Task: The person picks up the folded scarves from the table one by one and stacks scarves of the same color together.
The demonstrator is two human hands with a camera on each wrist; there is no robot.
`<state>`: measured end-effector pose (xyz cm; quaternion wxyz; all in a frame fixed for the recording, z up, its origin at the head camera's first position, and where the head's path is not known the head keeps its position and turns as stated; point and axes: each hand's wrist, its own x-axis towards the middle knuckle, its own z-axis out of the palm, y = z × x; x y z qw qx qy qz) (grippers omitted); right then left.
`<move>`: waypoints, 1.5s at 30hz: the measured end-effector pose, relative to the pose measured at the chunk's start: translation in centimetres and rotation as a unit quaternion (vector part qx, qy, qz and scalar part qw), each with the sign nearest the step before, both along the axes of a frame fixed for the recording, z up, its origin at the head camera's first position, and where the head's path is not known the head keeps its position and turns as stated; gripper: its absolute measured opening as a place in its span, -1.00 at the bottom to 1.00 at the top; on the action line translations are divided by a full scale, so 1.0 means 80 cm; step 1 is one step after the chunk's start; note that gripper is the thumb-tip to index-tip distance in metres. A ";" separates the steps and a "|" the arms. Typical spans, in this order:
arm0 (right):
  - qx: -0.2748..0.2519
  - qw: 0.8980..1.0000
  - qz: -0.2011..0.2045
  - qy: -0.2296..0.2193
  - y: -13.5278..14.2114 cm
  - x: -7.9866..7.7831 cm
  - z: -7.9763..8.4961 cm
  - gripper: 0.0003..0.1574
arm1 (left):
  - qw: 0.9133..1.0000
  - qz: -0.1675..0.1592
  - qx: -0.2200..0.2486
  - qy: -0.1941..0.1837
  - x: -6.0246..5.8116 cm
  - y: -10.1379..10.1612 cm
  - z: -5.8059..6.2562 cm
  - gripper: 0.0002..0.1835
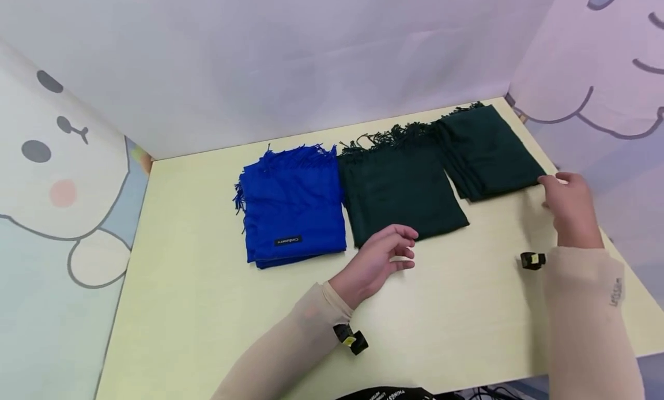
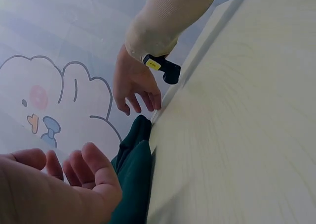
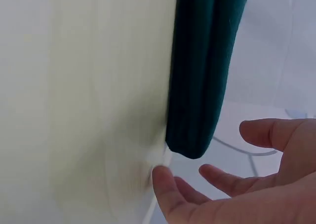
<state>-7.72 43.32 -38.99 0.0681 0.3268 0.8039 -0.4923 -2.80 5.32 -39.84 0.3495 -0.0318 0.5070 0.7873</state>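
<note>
Green scarf (image 1: 404,187), just beyond both hands (image 1: 374,263) (image 1: 573,210)

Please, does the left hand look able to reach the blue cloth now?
Probably yes: the left hand appears to hold nothing and is close to the near right corner of the blue cloth, with nothing visible between them.

A black rectangular label (image 1: 287,240) on the folded blue scarf (image 1: 295,201) reads "Cashmere"; black fabric (image 1: 381,393) shows "THINGS"; the beige right sleeve (image 1: 588,319) bears unclear lettering.
</note>
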 end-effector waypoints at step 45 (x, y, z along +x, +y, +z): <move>-0.385 0.886 -0.111 0.232 -0.023 -0.008 0.017 -0.75 | 0.985 -0.031 0.150 -0.078 -0.049 0.137 -0.026 -0.36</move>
